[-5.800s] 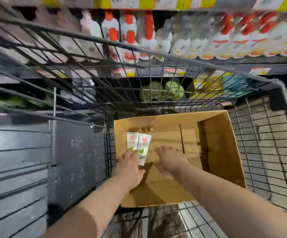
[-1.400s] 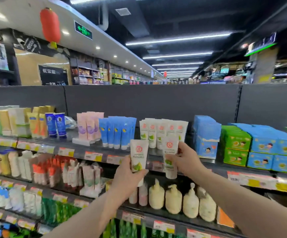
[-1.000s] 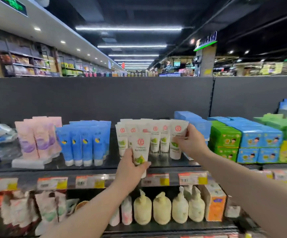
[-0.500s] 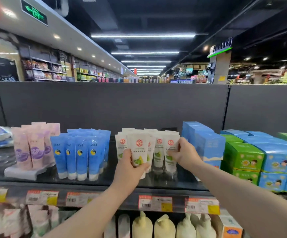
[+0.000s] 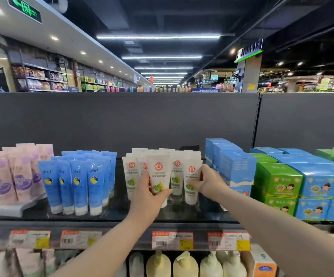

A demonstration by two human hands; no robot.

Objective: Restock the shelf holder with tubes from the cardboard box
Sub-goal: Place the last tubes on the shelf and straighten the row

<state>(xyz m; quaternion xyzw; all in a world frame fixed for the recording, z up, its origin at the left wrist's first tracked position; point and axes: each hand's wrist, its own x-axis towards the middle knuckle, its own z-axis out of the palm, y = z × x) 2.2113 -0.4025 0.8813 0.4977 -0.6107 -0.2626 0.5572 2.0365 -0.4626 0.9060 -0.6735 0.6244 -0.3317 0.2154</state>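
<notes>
Several white tubes with a red seal and green fruit print stand cap-down in a clear shelf holder [image 5: 182,200] on the dark top shelf. My left hand [image 5: 149,194] grips one such white tube [image 5: 158,174] upright, just in front of the group. My right hand [image 5: 207,181] has its fingers around the rightmost white tube [image 5: 191,176], which stands at the holder's right end. The cardboard box is out of view.
Blue tubes [image 5: 78,180] and pink tubes [image 5: 14,172] stand left of the white ones. Blue boxes [image 5: 232,166] press close on the right, then green and blue boxes [image 5: 282,180]. Price tags [image 5: 172,239] line the shelf edge; pump bottles [image 5: 184,264] sit below.
Both hands came up from the cardboard box to the top shelf with a tube each. The right hand's tube has gone down into the holder's right end; the left tube stays in front.
</notes>
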